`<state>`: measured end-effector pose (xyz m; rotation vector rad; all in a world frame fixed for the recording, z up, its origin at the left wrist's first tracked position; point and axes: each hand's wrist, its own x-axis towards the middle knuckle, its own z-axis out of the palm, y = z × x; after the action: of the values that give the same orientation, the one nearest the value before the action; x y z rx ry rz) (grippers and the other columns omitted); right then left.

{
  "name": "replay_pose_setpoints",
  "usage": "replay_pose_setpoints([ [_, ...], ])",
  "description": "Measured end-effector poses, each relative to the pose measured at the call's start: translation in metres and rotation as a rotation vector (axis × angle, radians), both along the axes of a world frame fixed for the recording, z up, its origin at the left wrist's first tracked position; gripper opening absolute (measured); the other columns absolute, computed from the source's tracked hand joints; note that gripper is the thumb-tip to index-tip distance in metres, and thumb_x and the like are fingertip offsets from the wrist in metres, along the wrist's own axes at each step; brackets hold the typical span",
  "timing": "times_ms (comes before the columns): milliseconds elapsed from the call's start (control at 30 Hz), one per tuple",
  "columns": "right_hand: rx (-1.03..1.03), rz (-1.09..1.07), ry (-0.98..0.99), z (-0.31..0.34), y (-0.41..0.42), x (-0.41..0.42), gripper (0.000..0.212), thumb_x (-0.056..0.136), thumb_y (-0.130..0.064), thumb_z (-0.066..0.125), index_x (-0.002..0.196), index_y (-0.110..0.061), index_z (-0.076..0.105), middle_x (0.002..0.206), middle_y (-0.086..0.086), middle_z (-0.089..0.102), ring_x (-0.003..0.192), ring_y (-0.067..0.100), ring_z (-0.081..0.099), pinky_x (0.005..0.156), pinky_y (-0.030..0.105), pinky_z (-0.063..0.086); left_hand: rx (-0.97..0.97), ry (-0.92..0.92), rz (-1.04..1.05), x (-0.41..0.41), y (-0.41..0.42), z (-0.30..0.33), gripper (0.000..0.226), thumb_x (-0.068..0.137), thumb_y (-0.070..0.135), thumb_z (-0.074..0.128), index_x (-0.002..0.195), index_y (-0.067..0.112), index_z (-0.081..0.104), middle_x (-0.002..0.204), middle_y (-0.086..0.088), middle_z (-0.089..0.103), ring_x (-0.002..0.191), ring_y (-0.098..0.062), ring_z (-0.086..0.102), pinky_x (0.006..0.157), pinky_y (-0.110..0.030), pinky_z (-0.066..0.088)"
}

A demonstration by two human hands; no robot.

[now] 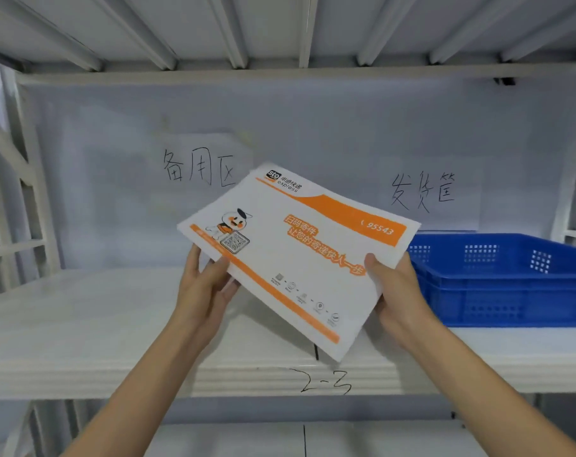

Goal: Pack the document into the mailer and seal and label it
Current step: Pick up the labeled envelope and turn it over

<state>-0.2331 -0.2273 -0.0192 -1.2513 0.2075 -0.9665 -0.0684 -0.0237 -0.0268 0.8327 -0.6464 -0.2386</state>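
A white and orange express mailer (296, 245) with a cartoon figure and a QR code is held tilted in the air above the white shelf (82, 324). My left hand (207, 285) grips its near left edge, fingers under it and thumb on top. My right hand (395, 291) pinches its right edge, thumb on the printed face. No separate document shows; whether anything is inside the mailer cannot be told.
A blue perforated plastic crate (510, 278) stands on the shelf at the right, close to my right hand. Handwritten signs hang on the back wall (197, 166). The shelf's front edge is marked "2-3". Metal rack posts stand at both sides.
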Motion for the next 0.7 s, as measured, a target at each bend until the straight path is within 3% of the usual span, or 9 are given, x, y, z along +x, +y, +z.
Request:
replay_pose_setpoints([
  [100,-0.104,-0.003,0.061,0.009,-0.021,-0.023,0.032,0.100,-0.008,0.051,0.129,-0.021,0.055,0.119,0.000,0.071,0.109,0.025,0.068,0.088,0.048,0.054,0.011,0.111,-0.034,0.011,0.007,-0.001,0.040,0.100,0.016,0.052,0.139,0.016,0.052,0.129,-0.007,0.067,0.106,-0.022,0.070,0.082,-0.030,0.060],
  [200,-0.155,-0.086,0.092,0.025,-0.040,-0.046,0.027,0.099,-0.010,0.053,0.125,-0.018,0.055,0.115,0.005,0.072,0.103,0.026,0.070,0.083,0.046,0.056,0.095,0.159,-0.082,0.014,0.005,-0.007,0.037,0.100,0.014,0.050,0.137,0.015,0.056,0.110,-0.006,0.075,0.084,-0.016,0.074,0.066,-0.024,0.060],
  [267,-0.204,-0.195,0.131,0.038,-0.051,-0.062,0.023,0.100,-0.017,0.053,0.123,-0.017,0.055,0.109,0.004,0.072,0.097,0.025,0.070,0.072,0.039,0.056,0.216,0.142,-0.115,0.009,0.000,-0.010,0.038,0.097,0.008,0.054,0.132,0.022,0.059,0.102,-0.008,0.075,0.073,-0.015,0.072,0.057,-0.024,0.058],
  [333,-0.271,-0.273,0.186,0.050,-0.061,-0.075,0.019,0.101,-0.024,0.052,0.119,-0.019,0.056,0.106,0.001,0.071,0.094,0.021,0.070,0.066,0.034,0.053,0.376,0.087,-0.199,-0.001,-0.010,-0.012,0.041,0.093,0.008,0.061,0.130,0.026,0.059,0.109,-0.012,0.074,0.073,-0.018,0.071,0.053,-0.025,0.059],
  [433,-0.322,-0.305,0.282,0.064,-0.080,-0.092,0.019,0.101,-0.031,0.050,0.118,-0.024,0.056,0.104,-0.002,0.071,0.091,0.019,0.070,0.064,0.033,0.052,0.526,0.013,-0.338,-0.018,-0.032,-0.009,0.040,0.089,0.008,0.065,0.128,0.017,0.060,0.112,-0.011,0.073,0.058,-0.015,0.068,0.047,-0.022,0.057],
  [533,-0.263,-0.281,0.332,0.074,-0.103,-0.109,0.021,0.101,-0.035,0.050,0.117,-0.024,0.058,0.105,0.003,0.072,0.089,0.024,0.070,0.068,0.038,0.054,0.515,0.022,-0.390,-0.030,-0.061,-0.004,0.040,0.090,0.002,0.064,0.126,0.018,0.060,0.114,-0.008,0.073,0.046,-0.009,0.058,0.043,-0.016,0.052],
  [700,-0.058,-0.214,0.380,0.067,-0.145,-0.143,0.021,0.100,-0.031,0.051,0.116,-0.020,0.059,0.106,0.010,0.073,0.094,0.032,0.070,0.071,0.044,0.057,0.443,0.054,-0.412,-0.049,-0.110,0.007,0.031,0.093,0.001,0.060,0.119,0.017,0.060,0.096,-0.007,0.074,0.043,-0.006,0.052,0.042,-0.012,0.050],
])
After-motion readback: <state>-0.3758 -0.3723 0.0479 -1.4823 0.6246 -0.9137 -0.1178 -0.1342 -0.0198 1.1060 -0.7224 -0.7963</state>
